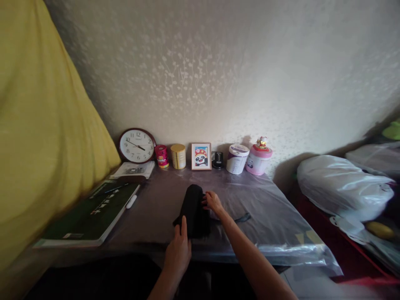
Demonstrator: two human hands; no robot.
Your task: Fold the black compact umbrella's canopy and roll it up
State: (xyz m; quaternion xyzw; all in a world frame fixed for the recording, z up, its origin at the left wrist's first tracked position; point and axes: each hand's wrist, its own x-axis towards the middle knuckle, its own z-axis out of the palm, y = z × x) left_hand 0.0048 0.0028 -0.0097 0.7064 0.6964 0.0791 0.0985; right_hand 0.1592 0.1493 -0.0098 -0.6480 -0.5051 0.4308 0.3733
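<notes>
A black rolled-up cloth bundle lies on the plastic-covered table, in front of me. At its near left end, my left hand is closed on it, thumb lying along the side. Fingers curled, my right hand grips the bundle's right edge near its far end. A dark strap-like piece shows on the table to the right of my right forearm; whether it joins the bundle is hidden.
Left are a large green book, a pen and a white marker-like object. Along the wall stand a clock, several canisters and a panda picture frame. White plastic bags lie right of the table.
</notes>
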